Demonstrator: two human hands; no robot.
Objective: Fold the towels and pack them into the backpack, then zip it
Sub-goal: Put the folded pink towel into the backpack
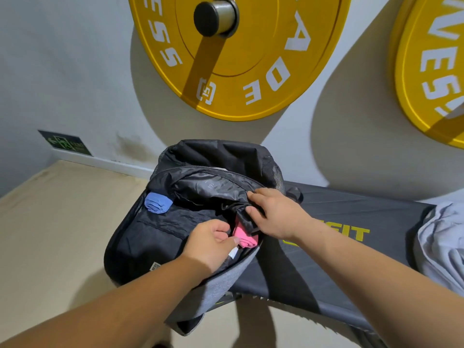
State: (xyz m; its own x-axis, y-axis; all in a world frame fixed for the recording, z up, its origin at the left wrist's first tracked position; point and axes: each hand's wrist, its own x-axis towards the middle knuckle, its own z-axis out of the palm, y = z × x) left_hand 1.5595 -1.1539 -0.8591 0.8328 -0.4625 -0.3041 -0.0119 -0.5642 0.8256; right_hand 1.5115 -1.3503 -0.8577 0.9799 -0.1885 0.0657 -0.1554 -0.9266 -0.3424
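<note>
Right hand (273, 214) grips the black lining (213, 189) of the open backpack (140, 237); left hand (211, 243), fingers curled, apparently pinches the pink towel (244, 234) inside.

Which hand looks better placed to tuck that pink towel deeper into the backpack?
The left hand. Its fingers pinch the pink towel at the opening of the backpack, while the right hand is busy holding the black lining back; freeing it would probably let the opening close.
</note>
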